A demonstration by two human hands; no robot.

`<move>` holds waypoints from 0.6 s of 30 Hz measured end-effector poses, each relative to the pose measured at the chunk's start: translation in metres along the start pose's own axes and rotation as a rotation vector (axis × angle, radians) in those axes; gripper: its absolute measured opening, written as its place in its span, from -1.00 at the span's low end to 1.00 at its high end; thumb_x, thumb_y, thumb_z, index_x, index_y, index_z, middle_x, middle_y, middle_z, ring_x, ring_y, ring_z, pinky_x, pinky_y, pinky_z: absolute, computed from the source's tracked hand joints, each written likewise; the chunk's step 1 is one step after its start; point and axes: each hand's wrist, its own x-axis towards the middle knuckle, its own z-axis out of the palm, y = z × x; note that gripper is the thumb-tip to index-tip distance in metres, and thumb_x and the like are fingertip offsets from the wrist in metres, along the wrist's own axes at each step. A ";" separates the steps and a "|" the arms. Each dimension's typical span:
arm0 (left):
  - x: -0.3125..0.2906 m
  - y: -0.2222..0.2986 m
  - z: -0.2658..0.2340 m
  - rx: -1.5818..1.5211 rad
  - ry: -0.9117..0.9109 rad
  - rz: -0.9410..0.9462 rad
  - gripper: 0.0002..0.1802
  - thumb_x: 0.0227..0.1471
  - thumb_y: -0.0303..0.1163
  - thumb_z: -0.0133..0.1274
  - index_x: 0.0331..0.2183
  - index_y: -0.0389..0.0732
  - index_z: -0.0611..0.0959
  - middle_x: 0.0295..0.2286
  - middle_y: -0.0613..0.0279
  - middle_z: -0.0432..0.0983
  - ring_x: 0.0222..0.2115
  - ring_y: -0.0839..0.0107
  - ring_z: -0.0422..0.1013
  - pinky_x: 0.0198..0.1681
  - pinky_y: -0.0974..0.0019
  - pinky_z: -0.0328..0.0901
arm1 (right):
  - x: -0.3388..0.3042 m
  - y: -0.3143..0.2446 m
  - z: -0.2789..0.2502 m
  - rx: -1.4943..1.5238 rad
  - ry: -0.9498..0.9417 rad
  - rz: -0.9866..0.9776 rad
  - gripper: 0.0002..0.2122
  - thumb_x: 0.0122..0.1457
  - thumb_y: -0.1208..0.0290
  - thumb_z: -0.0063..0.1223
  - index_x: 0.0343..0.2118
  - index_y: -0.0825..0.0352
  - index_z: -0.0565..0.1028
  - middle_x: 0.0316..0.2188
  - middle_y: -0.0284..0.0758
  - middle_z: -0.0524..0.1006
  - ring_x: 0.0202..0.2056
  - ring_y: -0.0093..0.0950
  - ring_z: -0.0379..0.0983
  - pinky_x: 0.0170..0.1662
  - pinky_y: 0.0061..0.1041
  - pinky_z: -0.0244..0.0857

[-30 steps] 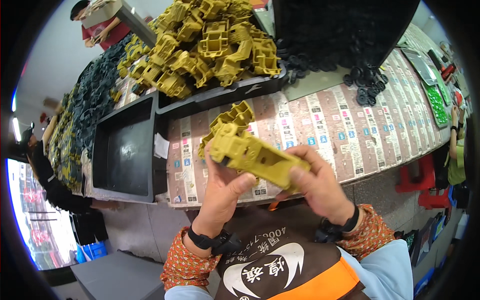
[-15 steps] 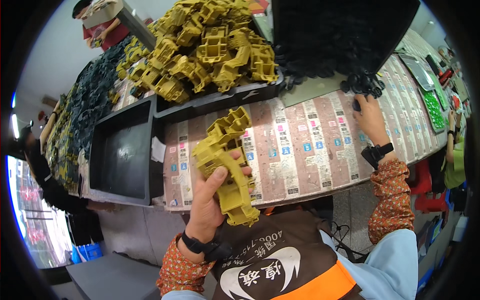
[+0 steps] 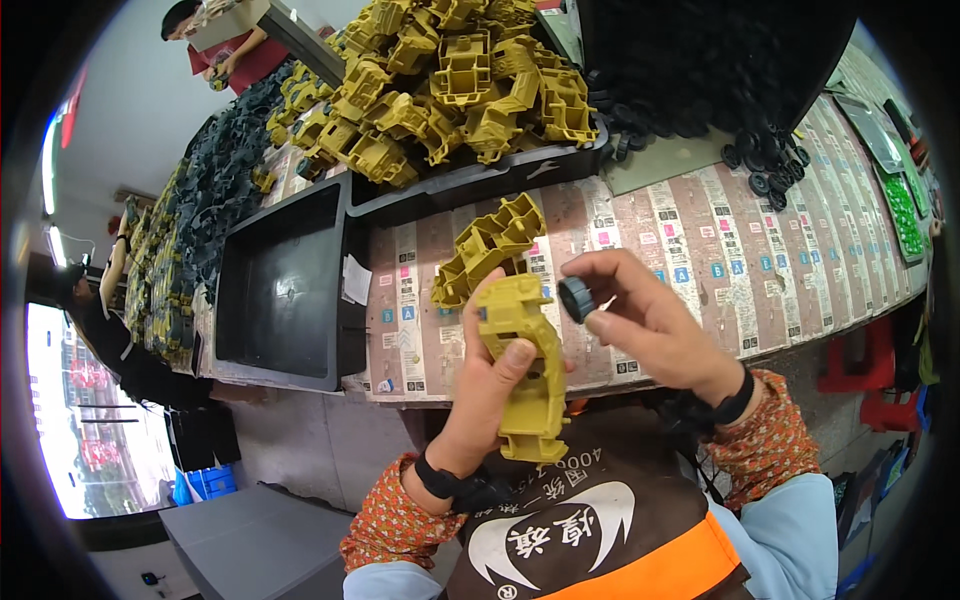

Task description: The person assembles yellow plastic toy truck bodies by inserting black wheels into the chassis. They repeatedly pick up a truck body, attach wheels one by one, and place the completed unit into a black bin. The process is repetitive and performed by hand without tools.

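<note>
My left hand (image 3: pixel 485 390) is closed around a yellow plastic toy-vehicle chassis (image 3: pixel 535 345), its thumb pressed on the side and the piece tilted upright above my apron. Just to its right, my right hand (image 3: pixel 665 330) pinches a dark toy wheel (image 3: pixel 577 300) between thumb and fingertips. A short thin pin, perhaps an axle, shows beside the wheel. The wheel is close to the chassis, with a small gap between them. Behind the held piece, another yellow plastic part (image 3: pixel 500 240) lies on the table, partly covered by it.
A heap of yellow chassis parts (image 3: pixel 465 75) fills a black tray (image 3: pixel 480 180) at the back. Left of it stands a black bin (image 3: pixel 285 290). Loose black wheels (image 3: pixel 770 165) lie at the back right, beside a large black container (image 3: pixel 700 50). Another person (image 3: pixel 240 55) is at the far left.
My right hand has come from the black wheels at the back right to beside the chassis, bringing a wheel. My left hand has turned the chassis more upright. The view has shifted slightly.
</note>
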 end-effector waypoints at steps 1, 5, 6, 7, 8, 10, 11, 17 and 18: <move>-0.002 0.001 0.002 -0.010 -0.014 -0.004 -0.06 0.23 -0.20 0.21 0.38 0.12 -0.05 0.05 0.18 0.38 -0.14 0.28 0.55 -0.06 0.14 0.54 | 0.001 0.003 0.007 0.018 -0.008 -0.022 -0.61 0.31 0.55 0.00 0.20 0.33 0.32 -0.03 -0.39 0.42 -0.08 -0.62 0.39 -0.01 -0.58 0.34; -0.007 0.004 0.003 0.006 0.009 0.049 -0.05 0.24 -0.34 0.20 0.38 0.16 -0.07 0.07 0.17 0.36 -0.07 0.33 0.50 -0.03 0.17 0.53 | 0.001 0.013 0.021 0.128 0.000 -0.055 -0.57 0.34 0.58 -0.06 0.25 0.31 0.24 0.02 -0.32 0.41 0.01 -0.61 0.39 0.05 -0.55 0.33; -0.009 0.002 0.001 0.008 -0.008 0.051 -0.06 0.24 -0.35 0.19 0.38 0.16 -0.07 0.08 0.17 0.35 -0.06 0.33 0.50 -0.02 0.17 0.52 | 0.001 0.015 0.021 0.155 -0.008 -0.031 -0.58 0.34 0.58 -0.05 0.25 0.32 0.25 0.02 -0.32 0.41 0.01 -0.60 0.39 0.06 -0.54 0.34; -0.011 0.000 0.000 0.010 -0.027 0.053 -0.06 0.24 -0.37 0.18 0.38 0.16 -0.07 0.09 0.17 0.35 -0.05 0.33 0.49 -0.01 0.17 0.52 | 0.000 0.017 0.021 0.182 -0.015 -0.008 -0.58 0.34 0.58 -0.05 0.24 0.32 0.25 0.03 -0.32 0.40 0.01 -0.60 0.38 0.08 -0.53 0.34; -0.012 -0.001 -0.002 0.013 -0.046 0.054 -0.06 0.25 -0.38 0.18 0.38 0.16 -0.07 0.10 0.16 0.34 -0.04 0.33 0.49 0.00 0.17 0.51 | 0.000 0.018 0.022 0.209 -0.020 0.015 -0.58 0.34 0.58 -0.05 0.24 0.32 0.25 0.03 -0.32 0.40 0.01 -0.60 0.38 0.09 -0.52 0.34; -0.010 -0.008 -0.001 0.031 -0.040 0.105 -0.07 0.25 -0.41 0.15 0.38 0.14 -0.08 0.12 0.14 0.31 0.02 0.31 0.46 0.09 0.16 0.45 | -0.003 0.016 0.025 0.231 0.007 0.048 -0.59 0.34 0.58 -0.04 0.23 0.33 0.26 0.02 -0.32 0.41 0.01 -0.59 0.38 0.09 -0.51 0.35; -0.009 -0.011 0.001 0.031 -0.030 0.131 -0.07 0.25 -0.41 0.15 0.38 0.13 -0.08 0.13 0.13 0.31 0.03 0.30 0.45 0.11 0.16 0.43 | -0.004 0.015 0.026 0.242 0.021 0.064 -0.60 0.34 0.58 -0.04 0.23 0.34 0.26 0.02 -0.32 0.41 0.01 -0.59 0.38 0.10 -0.51 0.35; -0.007 -0.016 0.003 0.055 -0.041 0.150 -0.06 0.24 -0.43 0.16 0.38 0.11 -0.09 0.14 0.13 0.30 0.07 0.31 0.42 0.15 0.16 0.40 | -0.008 0.023 0.028 0.268 0.084 -0.019 -0.59 0.32 0.59 0.02 0.21 0.37 0.29 0.00 -0.34 0.42 -0.01 -0.58 0.40 0.08 -0.52 0.38; -0.007 -0.016 0.002 0.048 -0.037 0.138 -0.06 0.24 -0.43 0.16 0.38 0.10 -0.08 0.15 0.13 0.30 0.08 0.31 0.42 0.14 0.16 0.40 | -0.008 0.023 0.028 0.272 0.077 -0.007 -0.59 0.32 0.60 0.01 0.21 0.38 0.30 0.00 -0.33 0.43 -0.01 -0.58 0.40 0.09 -0.52 0.38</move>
